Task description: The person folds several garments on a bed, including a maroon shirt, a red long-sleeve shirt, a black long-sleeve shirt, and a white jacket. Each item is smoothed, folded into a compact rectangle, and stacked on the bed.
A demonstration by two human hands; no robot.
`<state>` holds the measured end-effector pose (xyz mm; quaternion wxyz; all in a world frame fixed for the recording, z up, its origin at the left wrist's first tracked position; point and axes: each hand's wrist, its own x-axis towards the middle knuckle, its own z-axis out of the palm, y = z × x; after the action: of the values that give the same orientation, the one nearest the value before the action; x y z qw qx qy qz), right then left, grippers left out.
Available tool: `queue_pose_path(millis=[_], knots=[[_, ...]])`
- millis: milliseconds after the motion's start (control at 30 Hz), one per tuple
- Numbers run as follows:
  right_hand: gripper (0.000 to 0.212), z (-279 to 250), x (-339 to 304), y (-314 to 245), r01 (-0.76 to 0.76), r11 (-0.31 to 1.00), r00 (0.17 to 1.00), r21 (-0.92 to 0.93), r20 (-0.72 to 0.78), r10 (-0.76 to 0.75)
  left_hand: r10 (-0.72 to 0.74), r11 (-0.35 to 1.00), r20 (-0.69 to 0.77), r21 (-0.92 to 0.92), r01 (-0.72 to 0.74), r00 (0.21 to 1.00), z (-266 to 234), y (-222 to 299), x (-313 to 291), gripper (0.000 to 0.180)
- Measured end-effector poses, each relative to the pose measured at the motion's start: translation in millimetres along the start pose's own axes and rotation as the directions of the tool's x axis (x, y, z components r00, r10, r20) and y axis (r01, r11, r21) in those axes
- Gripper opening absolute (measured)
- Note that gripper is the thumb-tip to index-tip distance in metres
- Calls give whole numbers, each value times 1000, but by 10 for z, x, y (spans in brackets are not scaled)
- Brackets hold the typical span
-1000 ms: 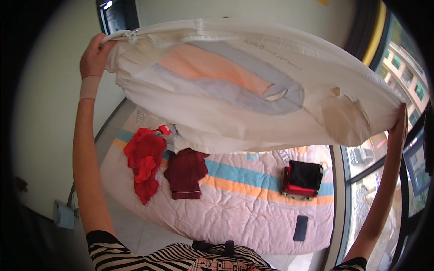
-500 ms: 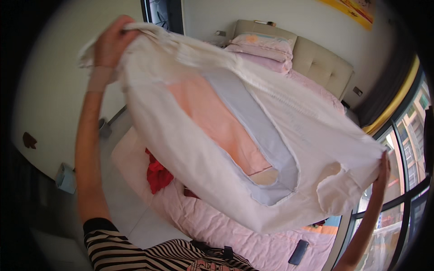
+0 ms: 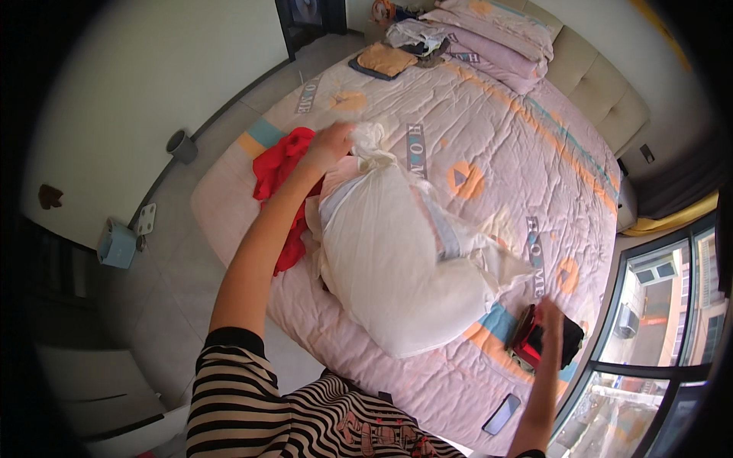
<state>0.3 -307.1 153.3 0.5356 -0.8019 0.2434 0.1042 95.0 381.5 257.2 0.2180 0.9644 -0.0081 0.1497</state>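
A large white garment [image 3: 382, 252] lies loosely bunched on the bed, with its pale blue-grey inside showing in places. My left hand [image 3: 333, 145] has its fingers closed at the garment's far left end, where the cloth gathers. A bright red cloth [image 3: 281, 172] lies under my left forearm, partly hidden. At the right, my right hand [image 3: 550, 314] is off the white garment, blurred, and its fingers are hard to read. It is over or beside a folded black and red pile [image 3: 571, 340]; whether it touches the pile I cannot tell.
A patterned pink quilt [image 3: 504, 122] covers the bed. A phone [image 3: 502, 414] lies near its front right edge. Folded clothes [image 3: 384, 59] and pillows [image 3: 496, 46] are at the far end. Windows [image 3: 649, 305] stand to the right; a grey bin [image 3: 182, 145] is on the floor at left.
The white garment, held up and stretched between both hands before, has come down onto the bed. My right hand has left its edge. More of the quilt shows.
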Motion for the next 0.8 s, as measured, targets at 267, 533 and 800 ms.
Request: queue_pose_path(millis=[267, 533, 800], knots=[[52, 1738, -1282, 1435, -542, 796, 835, 269, 278, 475, -615, 559, 348, -441, 702, 708, 1281, -892, -1693, 40], [48, 2484, -1605, 1108, -447, 581, 888, 680, 257, 383, -625, 109, 387, -816, 567, 678, 873, -87, -2098, 40], [42, 757, -2024, 1558, -190, 719, 948, 668, -65, 310, -636, -46, 611, -641, 766, 472, 313, 846, -3729, 35]])
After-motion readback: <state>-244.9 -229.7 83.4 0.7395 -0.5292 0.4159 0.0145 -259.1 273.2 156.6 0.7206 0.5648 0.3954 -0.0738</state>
